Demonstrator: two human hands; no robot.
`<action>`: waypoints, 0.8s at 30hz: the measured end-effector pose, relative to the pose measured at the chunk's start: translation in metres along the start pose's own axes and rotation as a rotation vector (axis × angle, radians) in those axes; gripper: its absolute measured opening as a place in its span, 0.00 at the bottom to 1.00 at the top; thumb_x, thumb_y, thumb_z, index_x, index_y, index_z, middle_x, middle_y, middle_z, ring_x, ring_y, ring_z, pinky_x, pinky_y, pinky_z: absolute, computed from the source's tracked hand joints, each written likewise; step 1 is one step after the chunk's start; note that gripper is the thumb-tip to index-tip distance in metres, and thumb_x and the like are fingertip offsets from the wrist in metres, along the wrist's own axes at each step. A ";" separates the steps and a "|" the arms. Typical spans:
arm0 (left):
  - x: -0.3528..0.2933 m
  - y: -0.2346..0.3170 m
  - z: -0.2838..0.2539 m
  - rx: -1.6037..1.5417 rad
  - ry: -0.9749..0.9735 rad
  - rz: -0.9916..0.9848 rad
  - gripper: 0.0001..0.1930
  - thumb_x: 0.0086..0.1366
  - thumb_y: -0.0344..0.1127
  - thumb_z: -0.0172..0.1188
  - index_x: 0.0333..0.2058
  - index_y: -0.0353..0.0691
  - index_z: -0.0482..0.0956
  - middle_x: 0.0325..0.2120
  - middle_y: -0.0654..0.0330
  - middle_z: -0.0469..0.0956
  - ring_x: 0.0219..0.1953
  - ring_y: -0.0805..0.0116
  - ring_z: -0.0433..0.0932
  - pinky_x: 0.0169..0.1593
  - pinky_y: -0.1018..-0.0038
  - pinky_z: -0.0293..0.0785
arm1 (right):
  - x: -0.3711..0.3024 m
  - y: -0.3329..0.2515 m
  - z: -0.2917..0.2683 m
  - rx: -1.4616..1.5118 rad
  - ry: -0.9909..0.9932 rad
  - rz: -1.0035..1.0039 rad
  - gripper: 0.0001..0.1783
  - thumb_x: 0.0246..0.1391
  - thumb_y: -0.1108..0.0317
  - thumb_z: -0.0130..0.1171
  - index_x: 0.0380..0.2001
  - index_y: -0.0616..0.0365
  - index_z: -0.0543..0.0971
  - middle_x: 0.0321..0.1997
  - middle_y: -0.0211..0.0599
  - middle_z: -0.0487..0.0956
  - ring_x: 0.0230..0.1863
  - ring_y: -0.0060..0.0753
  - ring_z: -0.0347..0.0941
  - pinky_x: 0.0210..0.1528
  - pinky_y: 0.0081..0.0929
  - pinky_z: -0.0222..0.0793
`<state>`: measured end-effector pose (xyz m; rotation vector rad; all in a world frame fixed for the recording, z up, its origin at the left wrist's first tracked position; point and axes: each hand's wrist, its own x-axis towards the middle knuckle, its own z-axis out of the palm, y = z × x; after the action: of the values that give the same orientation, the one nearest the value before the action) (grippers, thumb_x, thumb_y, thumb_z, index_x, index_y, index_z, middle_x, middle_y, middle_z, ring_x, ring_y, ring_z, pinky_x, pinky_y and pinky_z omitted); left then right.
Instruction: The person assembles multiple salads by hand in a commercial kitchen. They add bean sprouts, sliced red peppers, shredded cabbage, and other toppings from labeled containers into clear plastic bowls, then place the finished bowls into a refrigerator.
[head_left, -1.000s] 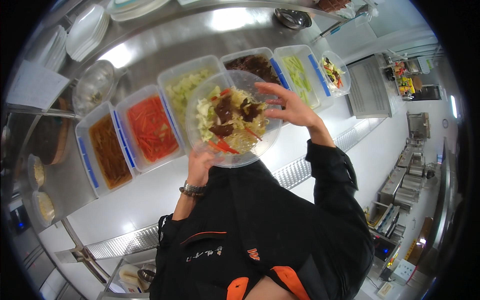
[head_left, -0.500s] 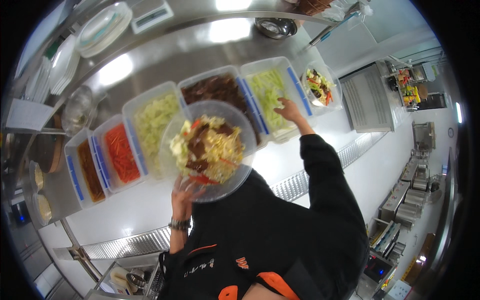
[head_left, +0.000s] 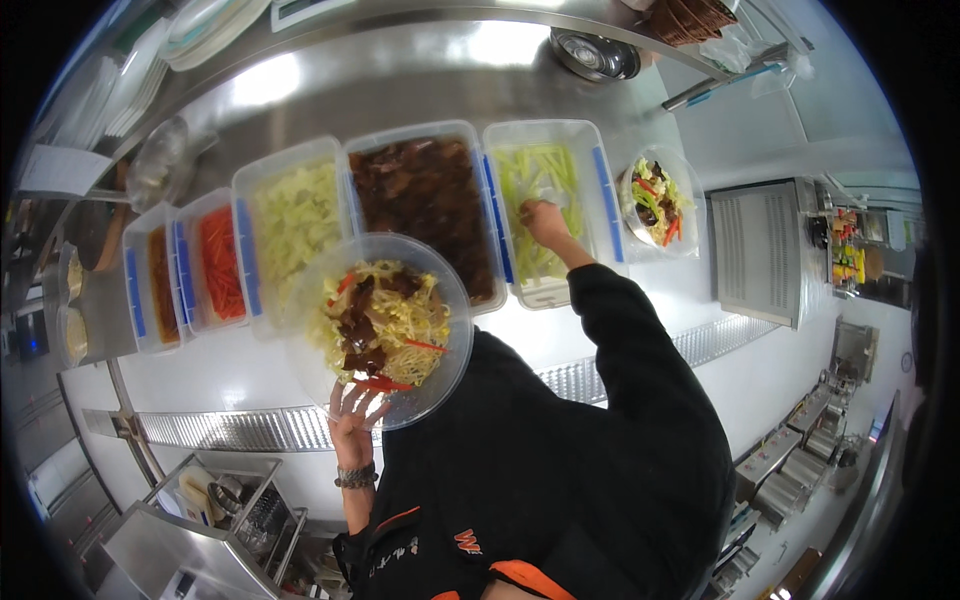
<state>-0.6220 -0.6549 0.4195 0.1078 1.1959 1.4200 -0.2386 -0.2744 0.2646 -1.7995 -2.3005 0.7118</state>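
My left hand (head_left: 352, 412) supports a clear plastic bowl (head_left: 448, 385) from below, fingers showing through its near side. Inside the bowl lie bean sprouts (head_left: 415, 360), dark wood ear fungus (head_left: 365, 330), red pepper strips and pale cabbage pieces. My right hand (head_left: 545, 222) is down in a clear bin of pale green vegetable strips (head_left: 535, 165), its fingers curled among them and partly hidden. Left of that bin stands another full of dark wood ear pieces (head_left: 415, 195).
Farther left in the row are bins of chopped cabbage (head_left: 295, 205), red strips (head_left: 220, 255) and something brown in liquid (head_left: 163, 285). A second filled bowl (head_left: 657, 195) sits at the right end. Behind are a metal bowl (head_left: 595, 55) and stacked plates (head_left: 205, 35).
My right hand has gone lower and leftward into the green strips, its fingers now curled. The held bowl sits slightly lower and farther left; the whole view has shifted.
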 end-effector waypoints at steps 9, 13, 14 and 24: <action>0.034 0.006 0.003 0.003 -0.098 -0.023 0.44 0.52 0.26 0.52 0.71 0.33 0.51 0.59 0.39 0.70 0.59 0.41 0.74 0.53 0.46 0.81 | -0.041 -0.044 -0.131 0.261 0.342 0.015 0.12 0.55 0.70 0.65 0.43 0.58 0.83 0.40 0.53 0.83 0.38 0.55 0.80 0.41 0.43 0.74; 0.051 0.009 0.004 0.011 -0.128 -0.017 0.43 0.55 0.28 0.53 0.71 0.32 0.51 0.58 0.38 0.70 0.58 0.42 0.75 0.52 0.47 0.83 | -0.077 -0.146 -0.178 0.505 0.207 -0.155 0.17 0.59 0.73 0.63 0.52 0.54 0.81 0.46 0.43 0.83 0.37 0.41 0.81 0.40 0.32 0.77; 0.055 0.011 0.004 0.013 -0.112 -0.038 0.42 0.55 0.28 0.53 0.70 0.33 0.52 0.58 0.39 0.70 0.58 0.42 0.75 0.52 0.48 0.83 | -0.088 -0.174 -0.179 0.726 0.047 -0.192 0.19 0.60 0.73 0.63 0.55 0.52 0.80 0.49 0.39 0.82 0.39 0.36 0.81 0.42 0.29 0.78; 0.046 0.035 -0.040 -0.018 -0.141 -0.003 0.45 0.50 0.25 0.52 0.70 0.32 0.53 0.59 0.38 0.70 0.59 0.41 0.74 0.54 0.47 0.82 | -0.016 -0.279 -0.089 0.542 -0.029 -0.221 0.19 0.60 0.70 0.63 0.55 0.57 0.79 0.49 0.42 0.82 0.46 0.35 0.81 0.48 0.29 0.79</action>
<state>-0.6858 -0.6338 0.3989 0.1905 1.0667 1.3963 -0.4455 -0.3137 0.4687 -1.2795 -2.0092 1.1813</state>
